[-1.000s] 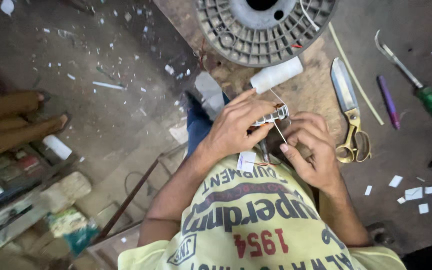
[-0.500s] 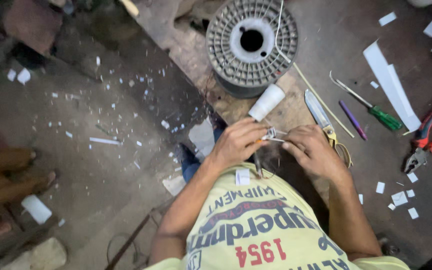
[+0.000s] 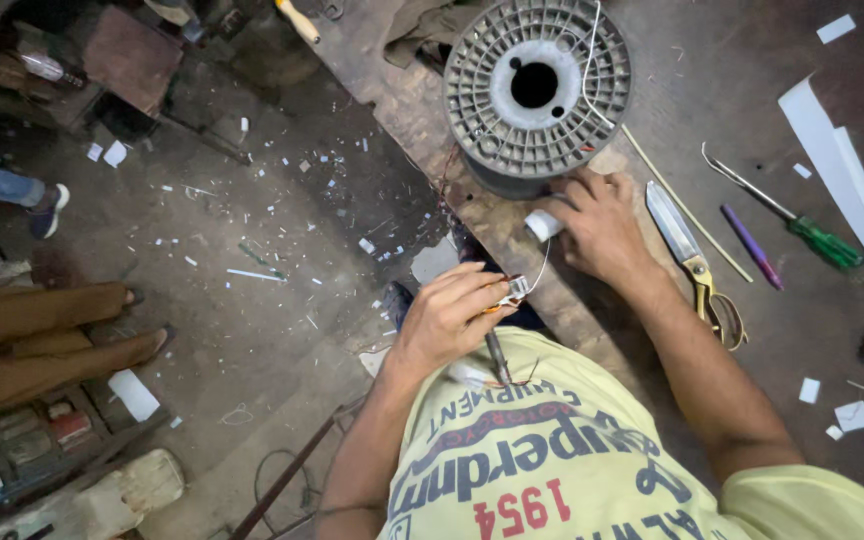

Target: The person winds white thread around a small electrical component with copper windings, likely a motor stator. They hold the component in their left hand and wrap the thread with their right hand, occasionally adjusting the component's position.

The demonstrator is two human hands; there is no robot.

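Left hand: the left hand (image 3: 452,315) is curled tight around a small metal part wound with copper wire (image 3: 509,292), held just above the lap.
Right hand: the right hand (image 3: 597,225) has fingers wrapped over a white cylindrical roll (image 3: 543,224) on the worn wooden bench (image 3: 422,110).
Thread: a thin white strand (image 3: 542,268) seems to join roll and part.
Nearby: grey ribbed plastic spool (image 3: 537,85); brass-handled scissors (image 3: 694,262).
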